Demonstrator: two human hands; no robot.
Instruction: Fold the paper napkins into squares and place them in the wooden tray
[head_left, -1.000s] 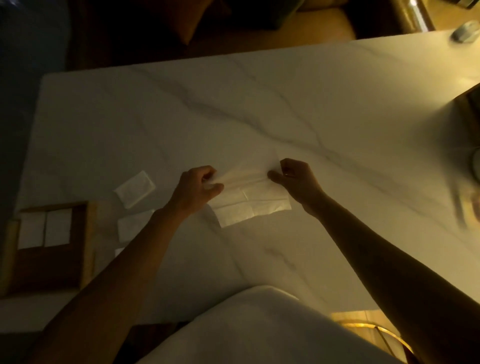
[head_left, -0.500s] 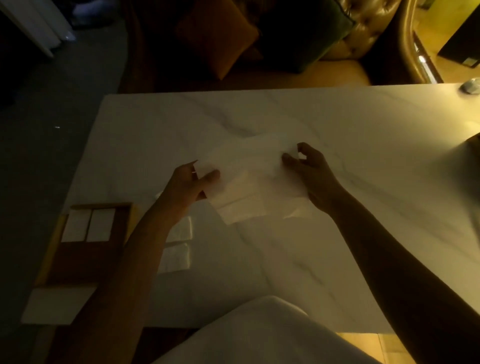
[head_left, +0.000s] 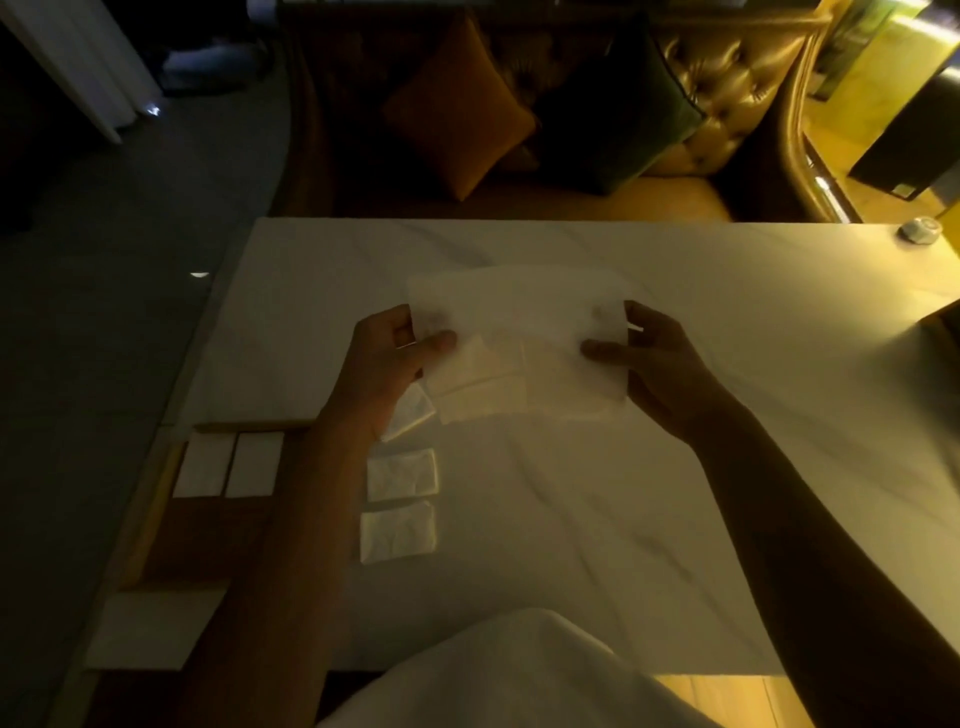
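thin translucent napkin (head_left: 524, 317), rectangular

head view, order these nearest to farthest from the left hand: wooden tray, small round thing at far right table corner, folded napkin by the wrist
1. Folded napkin, beside the wrist of the left hand.
2. Wooden tray, farther left, at the edge of the table.
3. Small round thing, far off at the right corner.

Forearms bare, converging toward 12 o'clock. Left hand (head_left: 387, 358) pinches napkin (head_left: 519, 306) at its 9 o'clock edge, thumb on top; right hand (head_left: 662, 364) pinches the 3 o'clock edge likewise.
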